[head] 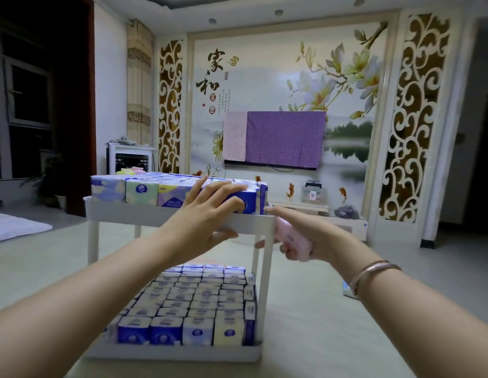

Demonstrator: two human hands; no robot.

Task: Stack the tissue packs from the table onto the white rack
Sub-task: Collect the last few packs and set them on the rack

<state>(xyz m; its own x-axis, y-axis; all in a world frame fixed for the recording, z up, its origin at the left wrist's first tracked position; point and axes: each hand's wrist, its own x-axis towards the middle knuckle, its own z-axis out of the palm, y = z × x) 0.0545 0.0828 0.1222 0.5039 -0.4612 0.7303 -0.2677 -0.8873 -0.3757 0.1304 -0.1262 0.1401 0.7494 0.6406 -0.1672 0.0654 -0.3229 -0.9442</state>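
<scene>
A white two-tier rack (155, 214) stands on the pale table in front of me. Its top shelf holds a row of tissue packs (142, 190) in blue, green and purple wrappers. The bottom shelf is packed with several rows of blue, white and yellow packs (199, 298). My left hand (210, 214) rests over the front right of the top shelf, fingers spread on a dark blue pack (251, 199), thumb under the shelf rim. My right hand (297, 236) is just right of the rack's corner post, closed around a pink tissue pack (292, 241).
The pale table (346, 336) stretches right of the rack, with a small blue-white item (348, 290) partly hidden behind my right wrist. Beyond are a covered wall television (275, 137), a low white cabinet (319, 211) and a white heater (131, 159).
</scene>
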